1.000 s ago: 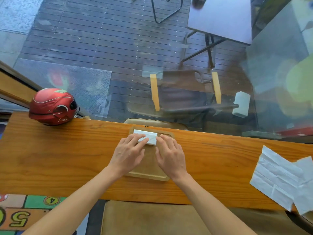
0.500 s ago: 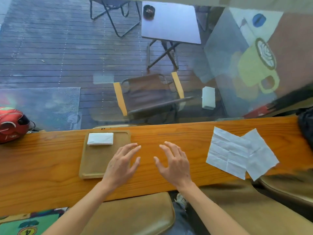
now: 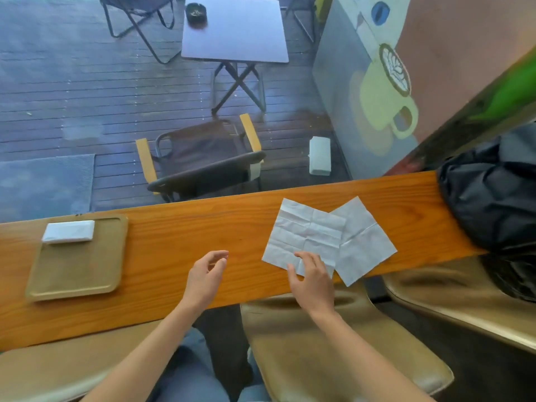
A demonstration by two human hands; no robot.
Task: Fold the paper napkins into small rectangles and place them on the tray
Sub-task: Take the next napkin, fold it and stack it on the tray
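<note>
Two unfolded napkins lay overlapping at right-centre of the frame on the bench [image 3: 179,242]: the creased napkin [image 3: 304,233] on top, the second napkin [image 3: 365,245] partly under its right edge. Right hand [image 3: 314,281] was at the creased napkin's lower edge, fingers loosely spread and touching the paper, no clear pinch seen. Left hand [image 3: 207,275] hovered over bare wood at centre, fingers relaxed, holding nothing, well apart from both napkins.

Step in hand looked like picking the next napkin. Best done by sliding only the top sheet off toward frame centre, pressing light so the lower one didn't drag along, then folding along the existing creases with both hands and flattening each fold. Thin paper, likely to tear or skew if yanked.

Tray [image 3: 75,282] sat at left of frame on the bench, holding one folded napkin [image 3: 69,231] in its upper part; the rest of the tray was bare
</note>
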